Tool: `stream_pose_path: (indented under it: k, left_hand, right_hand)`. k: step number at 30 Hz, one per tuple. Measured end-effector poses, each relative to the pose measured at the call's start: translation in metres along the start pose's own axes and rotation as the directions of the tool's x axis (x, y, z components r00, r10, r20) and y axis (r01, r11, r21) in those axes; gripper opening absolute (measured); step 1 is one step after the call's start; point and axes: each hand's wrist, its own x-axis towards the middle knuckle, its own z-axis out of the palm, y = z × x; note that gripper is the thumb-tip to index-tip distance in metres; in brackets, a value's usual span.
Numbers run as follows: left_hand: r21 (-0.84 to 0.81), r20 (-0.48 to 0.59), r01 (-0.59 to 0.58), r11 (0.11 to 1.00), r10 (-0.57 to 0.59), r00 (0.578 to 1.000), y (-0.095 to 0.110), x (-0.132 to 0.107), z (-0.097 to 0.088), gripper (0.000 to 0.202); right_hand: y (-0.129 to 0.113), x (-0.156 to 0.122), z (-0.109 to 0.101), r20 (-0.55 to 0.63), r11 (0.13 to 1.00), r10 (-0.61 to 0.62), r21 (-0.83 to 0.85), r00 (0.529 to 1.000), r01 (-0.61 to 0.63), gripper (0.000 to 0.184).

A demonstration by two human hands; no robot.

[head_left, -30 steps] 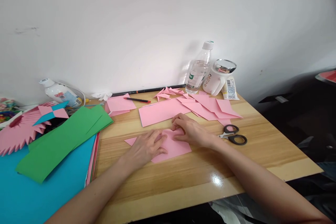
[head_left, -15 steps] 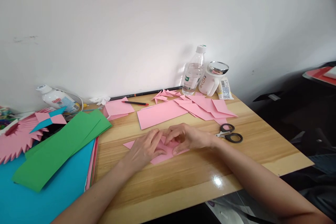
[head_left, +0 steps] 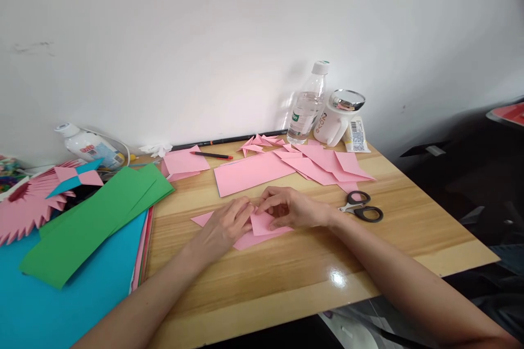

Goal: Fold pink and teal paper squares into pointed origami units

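Observation:
A folded sheet of pink paper lies on the table under both hands, one flap raised in the middle and a pointed corner sticking out to the left. My left hand is closed at the paper's left side, fingertips pinching the fold at the flap's upper edge. On the other side my right hand has curled fingers on the flap, index finger at its top and thumb at its right edge. Black-handled scissors rest just right of my right wrist.
Behind the hands lie pink paper strips, small folded pink pieces and a pen. A water bottle and white mug stand by the wall. Green strips and a blue sheet are at left.
The pink flap between my hands has come up and now shows a flat face. My fingers have shifted to its upper edge. The view has tilted slightly.

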Motion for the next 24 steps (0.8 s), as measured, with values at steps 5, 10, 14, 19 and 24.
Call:
stream_pose_path:
  k: [5, 10, 14, 19, 24]
  left_hand:
    - [-0.040, 0.062, -0.014, 0.999, 0.017, 0.998, -0.011, 0.000, -0.005, 0.026]
    - [-0.145, 0.124, 0.004, 0.989, 0.015, 0.992, -0.012, 0.001, -0.009, 0.030]
    - [-0.187, 0.129, 0.136, 0.973, -0.113, 0.985, -0.007, -0.001, -0.003, 0.026]
    - [-0.118, 0.159, 0.244, 0.963, -0.224, 0.962, -0.003, -0.002, 0.004, 0.027]
    - [-0.050, 0.130, 0.105, 0.993, -0.098, 0.987, -0.002, 0.000, 0.007, 0.033]
  right_hand:
    - [0.007, 0.001, 0.000, -0.033, 1.000, -0.019, -0.001, 0.999, 0.019, 0.029]
    - [0.010, 0.002, -0.001, -0.025, 0.999, -0.028, 0.044, 0.999, 0.030, 0.026]
    - [0.011, 0.003, 0.001, -0.028, 0.999, -0.033, 0.038, 0.999, 0.034, 0.027]
    - [0.008, 0.003, 0.005, -0.059, 0.996, -0.072, -0.057, 0.996, 0.069, 0.036]
    - [0.007, 0.002, 0.006, -0.040, 0.989, -0.096, -0.117, 0.995, 0.091, 0.035]
